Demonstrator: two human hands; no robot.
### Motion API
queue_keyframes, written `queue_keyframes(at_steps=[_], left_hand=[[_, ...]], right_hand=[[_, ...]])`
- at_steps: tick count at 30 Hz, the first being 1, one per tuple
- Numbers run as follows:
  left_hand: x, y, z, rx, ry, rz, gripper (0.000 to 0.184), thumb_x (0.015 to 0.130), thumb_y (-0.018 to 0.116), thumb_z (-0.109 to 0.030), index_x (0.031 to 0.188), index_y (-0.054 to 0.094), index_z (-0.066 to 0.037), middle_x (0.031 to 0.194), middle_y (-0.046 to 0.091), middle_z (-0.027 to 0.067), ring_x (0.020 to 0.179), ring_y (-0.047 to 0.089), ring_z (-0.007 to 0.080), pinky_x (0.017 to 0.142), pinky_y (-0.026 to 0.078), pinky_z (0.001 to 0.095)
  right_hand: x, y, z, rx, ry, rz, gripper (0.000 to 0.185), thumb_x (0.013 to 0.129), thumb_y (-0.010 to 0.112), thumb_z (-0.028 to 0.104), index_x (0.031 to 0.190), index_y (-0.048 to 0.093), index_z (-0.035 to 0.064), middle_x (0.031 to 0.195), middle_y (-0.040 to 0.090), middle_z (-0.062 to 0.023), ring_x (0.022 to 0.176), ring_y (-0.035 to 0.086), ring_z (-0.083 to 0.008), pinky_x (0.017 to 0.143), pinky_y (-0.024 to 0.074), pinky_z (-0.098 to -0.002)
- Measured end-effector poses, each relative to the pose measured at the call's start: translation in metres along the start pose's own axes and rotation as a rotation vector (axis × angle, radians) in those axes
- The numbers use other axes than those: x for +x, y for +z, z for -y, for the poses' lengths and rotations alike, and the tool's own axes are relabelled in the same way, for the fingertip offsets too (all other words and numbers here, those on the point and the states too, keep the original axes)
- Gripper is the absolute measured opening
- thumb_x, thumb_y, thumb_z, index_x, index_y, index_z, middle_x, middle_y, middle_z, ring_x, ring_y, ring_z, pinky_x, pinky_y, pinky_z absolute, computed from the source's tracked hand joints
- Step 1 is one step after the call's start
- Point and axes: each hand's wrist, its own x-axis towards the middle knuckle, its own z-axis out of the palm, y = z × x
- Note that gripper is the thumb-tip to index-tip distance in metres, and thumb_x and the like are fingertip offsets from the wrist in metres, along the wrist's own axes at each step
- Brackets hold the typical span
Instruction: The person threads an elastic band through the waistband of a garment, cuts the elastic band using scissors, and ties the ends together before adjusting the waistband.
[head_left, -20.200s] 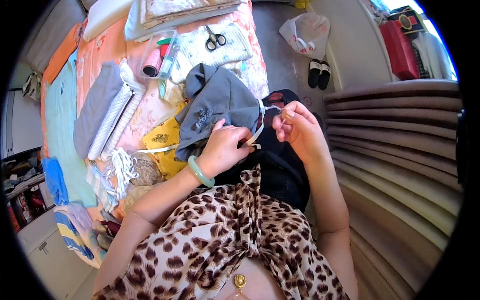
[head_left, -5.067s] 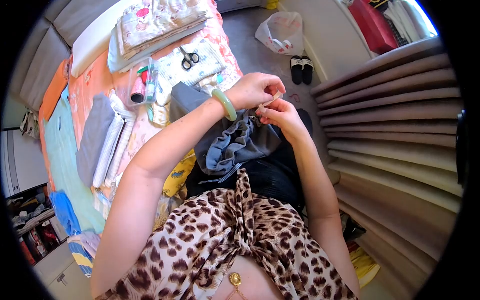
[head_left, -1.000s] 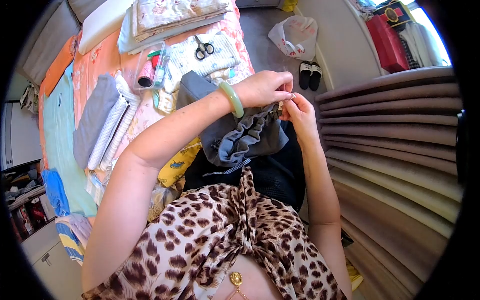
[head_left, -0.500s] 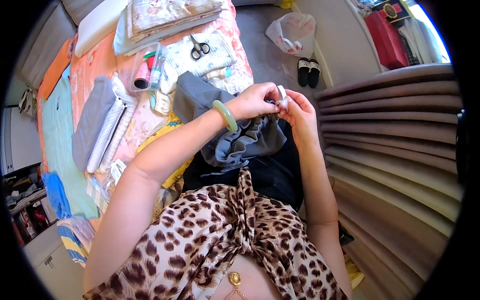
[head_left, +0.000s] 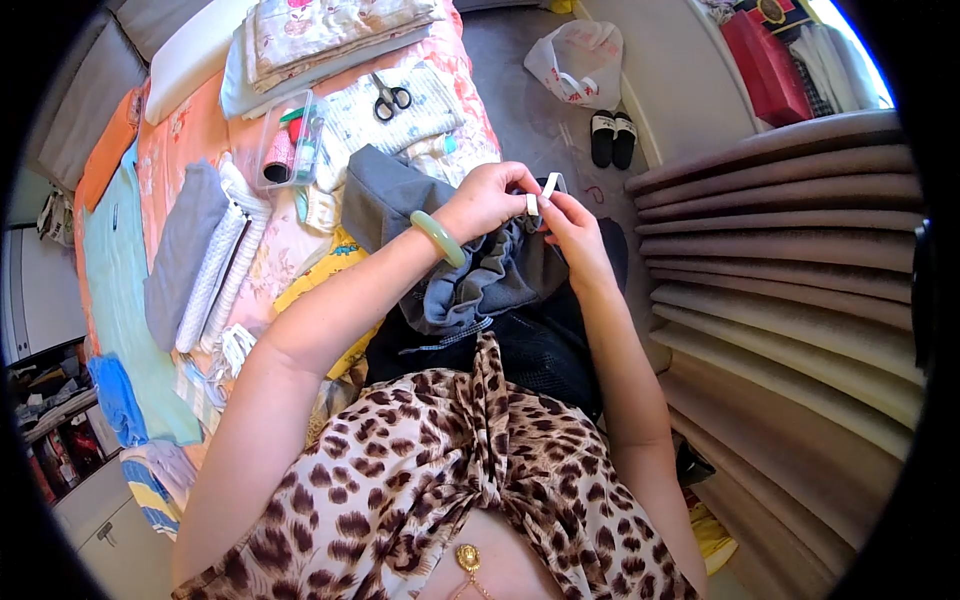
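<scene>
A looped white elastic band (head_left: 551, 184) stands up between my fingertips, its short end hanging beside it. My left hand (head_left: 488, 203), below the green bangle (head_left: 438, 239), pinches the band from the left. From the right, my right hand (head_left: 574, 232) pinches it too, fingertips nearly touching the left ones. Under both hands the grey cloth (head_left: 475, 290) lies gathered in ruffles over my lap, its flat part reaching up onto the bed. Whether my fingers also grip the cloth's edge is hidden.
Black scissors (head_left: 391, 98) lie on a folded patterned cloth (head_left: 428, 112). Beside it on the bed is a clear box (head_left: 290, 140) with thread spools. Folded grey and white cloths (head_left: 200, 258) lie at left. A plastic bag (head_left: 580, 62) and slippers (head_left: 612, 138) are on the floor; curtains (head_left: 780, 220) hang at right.
Since the earliest frame, the grey cloth has become bunched in my lap. In the last second my hands have come slightly lower and left, and the white band now shows as a clear loop.
</scene>
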Motion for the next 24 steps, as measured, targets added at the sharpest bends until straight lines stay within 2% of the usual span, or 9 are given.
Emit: queue_keyframes(at_steps=[2,6,8,11,14,17,21,22,24], left_hand=[[-0.002,-0.002,-0.002,0.159,0.014,-0.059,0.015,0.084,0.073,-0.009,0.097,0.069,-0.001,0.089,0.067,0.0001,0.080,0.060,0.0068,0.073,0.049,0.0223],[-0.005,-0.003,0.012,-0.061,-0.051,-0.047,0.016,0.085,0.073,-0.009,0.097,0.070,0.000,0.089,0.067,-0.0008,0.081,0.060,0.0063,0.073,0.049,0.0225],[-0.010,-0.002,0.009,-0.184,-0.074,-0.040,0.015,0.086,0.072,-0.011,0.096,0.070,0.001,0.089,0.067,-0.0017,0.082,0.060,0.0058,0.074,0.049,0.0223],[-0.007,-0.005,0.015,-0.156,-0.004,-0.030,0.015,0.088,0.070,-0.015,0.093,0.070,-0.001,0.080,0.066,0.0012,0.076,0.060,0.0062,0.068,0.049,0.0251],[-0.009,-0.013,-0.002,0.390,0.146,-0.143,0.018,0.086,0.068,-0.020,0.088,0.069,-0.002,0.073,0.066,0.0128,0.066,0.064,0.0238,0.062,0.048,0.0349],[-0.001,-0.020,0.007,0.467,0.205,-0.196,0.020,0.085,0.067,-0.023,0.086,0.067,-0.002,0.070,0.062,0.0174,0.067,0.063,0.0326,0.062,0.047,0.0405],[0.004,-0.025,0.015,0.501,0.189,-0.229,0.020,0.085,0.067,-0.022,0.087,0.069,-0.002,0.071,0.064,0.0180,0.069,0.064,0.0337,0.064,0.048,0.0418],[0.004,-0.025,0.014,0.455,0.109,-0.211,0.019,0.085,0.066,-0.021,0.089,0.069,-0.003,0.074,0.065,0.0183,0.071,0.064,0.0346,0.066,0.048,0.0418],[0.006,-0.021,0.020,0.468,0.132,-0.176,0.019,0.085,0.066,-0.021,0.089,0.069,-0.003,0.076,0.066,0.0180,0.073,0.064,0.0346,0.067,0.049,0.0414]], right_hand=[[0.001,0.010,0.000,0.046,-0.046,-0.079,0.022,0.091,0.069,0.018,0.105,0.071,0.0015,0.090,0.065,-0.0001,0.078,0.057,-0.0098,0.071,0.0426,-0.0223],[0.007,0.012,-0.012,-0.301,-0.471,-0.207,0.015,0.087,0.070,0.011,0.097,0.072,0.0001,0.086,0.065,-0.0059,0.077,0.060,-0.0122,0.071,0.0457,-0.0242],[0.004,0.013,-0.013,-0.262,-0.527,-0.236,0.013,0.087,0.070,0.010,0.096,0.072,0.0005,0.086,0.065,-0.0061,0.077,0.060,-0.0127,0.070,0.0461,-0.0246],[-0.002,0.012,-0.008,-0.329,-0.559,-0.266,0.010,0.087,0.068,0.008,0.092,0.069,-0.0002,0.084,0.063,-0.0067,0.074,0.059,-0.0140,0.067,0.0459,-0.0270],[-0.010,0.012,0.001,-0.497,-0.595,-0.269,0.007,0.087,0.067,0.007,0.089,0.065,0.0005,0.081,0.062,-0.0087,0.072,0.060,-0.0201,0.065,0.0461,-0.0311],[-0.016,0.009,0.002,-0.638,-0.713,-0.241,0.005,0.087,0.066,0.006,0.087,0.063,0.0022,0.080,0.060,-0.0107,0.074,0.060,-0.0268,0.066,0.0464,-0.0355],[-0.028,0.003,0.004,-0.676,-0.661,-0.155,0.006,0.086,0.066,0.007,0.087,0.062,0.0030,0.079,0.058,-0.0117,0.076,0.060,-0.0298,0.068,0.0466,-0.0376],[-0.030,0.001,0.006,-0.674,-0.645,-0.131,0.006,0.086,0.066,0.008,0.087,0.061,0.0028,0.079,0.058,-0.0117,0.076,0.059,-0.0295,0.068,0.0465,-0.0376],[-0.028,-0.002,0.011,-0.705,-0.731,-0.079,0.007,0.086,0.066,0.008,0.087,0.061,0.0026,0.080,0.059,-0.0123,0.078,0.060,-0.0299,0.067,0.0464,-0.0370]])
